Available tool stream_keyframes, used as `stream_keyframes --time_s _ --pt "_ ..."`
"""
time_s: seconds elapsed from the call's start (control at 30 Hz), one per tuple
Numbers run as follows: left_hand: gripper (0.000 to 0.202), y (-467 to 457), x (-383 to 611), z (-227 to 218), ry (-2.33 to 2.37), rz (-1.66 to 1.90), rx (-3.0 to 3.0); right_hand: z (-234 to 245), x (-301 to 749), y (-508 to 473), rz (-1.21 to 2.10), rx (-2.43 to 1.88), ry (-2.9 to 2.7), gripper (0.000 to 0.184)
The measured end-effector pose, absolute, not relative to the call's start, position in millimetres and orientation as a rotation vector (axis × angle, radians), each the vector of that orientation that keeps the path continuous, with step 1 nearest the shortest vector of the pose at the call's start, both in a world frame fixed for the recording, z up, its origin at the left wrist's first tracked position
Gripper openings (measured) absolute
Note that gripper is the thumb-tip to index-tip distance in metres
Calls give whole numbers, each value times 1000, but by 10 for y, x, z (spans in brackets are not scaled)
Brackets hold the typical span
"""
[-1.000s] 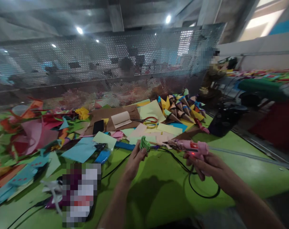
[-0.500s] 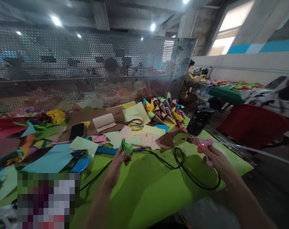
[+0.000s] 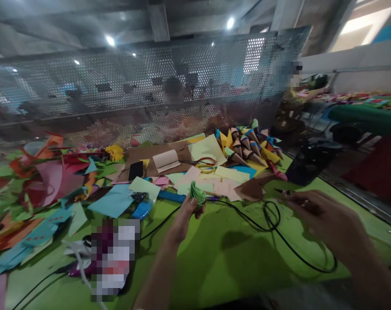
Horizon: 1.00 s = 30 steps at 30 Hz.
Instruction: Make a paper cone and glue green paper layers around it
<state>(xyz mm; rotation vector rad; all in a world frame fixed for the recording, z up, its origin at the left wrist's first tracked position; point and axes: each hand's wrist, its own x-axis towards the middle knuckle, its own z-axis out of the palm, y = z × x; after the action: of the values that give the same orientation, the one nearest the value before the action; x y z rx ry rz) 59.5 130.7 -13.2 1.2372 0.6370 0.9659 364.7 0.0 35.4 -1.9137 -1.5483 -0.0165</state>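
My left hand (image 3: pixel 183 218) is closed on a small roll of green paper (image 3: pixel 197 193), held upright just above the green table (image 3: pixel 221 258). My right hand (image 3: pixel 324 220) is low over the table at the right and smeared by motion. Its fingers reach toward the tip of a glue gun (image 3: pixel 287 194), which is mostly hidden under them. I cannot tell whether the hand grips it. A black cord (image 3: pixel 281 236) loops from the gun across the table between my hands.
Coloured paper sheets (image 3: pixel 114 202) and scraps cover the table's far half. Among them lie red-handled scissors (image 3: pixel 204 162), a black phone (image 3: pixel 135 170) and a cluster of paper cones (image 3: pixel 249 146). A perforated metal screen (image 3: pixel 134 94) stands behind. A black device (image 3: pixel 308 162) sits right; a person (image 3: pixel 289 107) works beyond.
My right hand has dropped toward the table with the glue gun, which is now mostly covered and blurred. The camera swung back left. My left hand still holds the green roll.
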Motion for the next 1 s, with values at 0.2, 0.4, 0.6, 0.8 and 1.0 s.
stream_keyframes --time_s 0.2,0.4,0.6,0.8,1.0 --pt "50 1304 597 -153 619 924 1240 621 2600 388 204 -1246 -1874 13" --pt "45 1282 596 -150 637 897 1194 494 2293 660 170 -1123 -1959 17" --pt "45 1285 594 -150 638 883 1217 450 2285 711 18 -1173 -2002 19" --pt "48 1298 609 -152 622 877 1229 460 2279 721 -28 -1213 -2068 18" --pt "48 1295 608 -145 643 870 1260 493 2302 710 -5 -1228 -2126 20"
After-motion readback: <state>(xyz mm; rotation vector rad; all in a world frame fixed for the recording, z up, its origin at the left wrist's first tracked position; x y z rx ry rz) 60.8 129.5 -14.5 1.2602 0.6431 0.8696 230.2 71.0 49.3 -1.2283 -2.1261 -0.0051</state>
